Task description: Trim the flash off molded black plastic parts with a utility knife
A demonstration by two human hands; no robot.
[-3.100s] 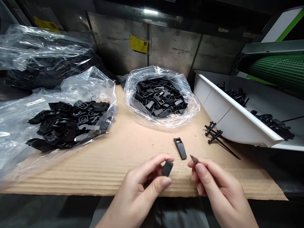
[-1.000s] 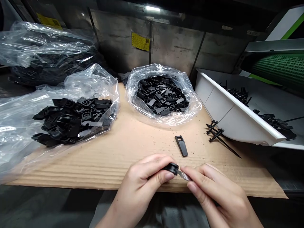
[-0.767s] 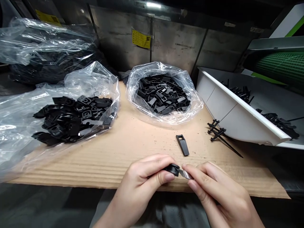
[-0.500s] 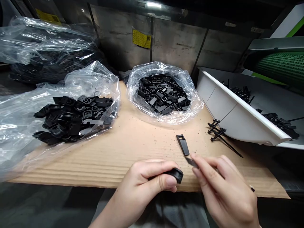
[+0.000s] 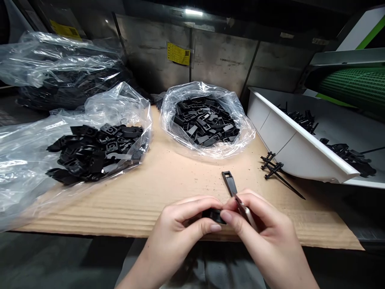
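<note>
My left hand [image 5: 180,228] is closed around a small black plastic part [image 5: 212,215] with a curved end, held above the front of the cardboard. The fingertips of my right hand [image 5: 267,237] meet the right end of this part. A slim knife [image 5: 246,212] also sits in my right hand, its dark, pointed blade tilted up and to the left. Just beyond the blade, a black tapered plastic clip [image 5: 229,182] with a square hole lies on the cardboard. My fingers hide much of the held part.
Clear bags of black parts stand left [image 5: 135,96] and centre [image 5: 207,151]. A white bin [image 5: 279,150] on the right holds more black pieces. Beside it lies a black branched stem [image 5: 273,167]. The cardboard sheet [image 5: 168,180] ends near my wrists.
My right hand has moved left, bringing its thumb and fingertips against the black part. The knife has swung from pointing at the clip to a steeper tilt. My left hand still holds the part.
</note>
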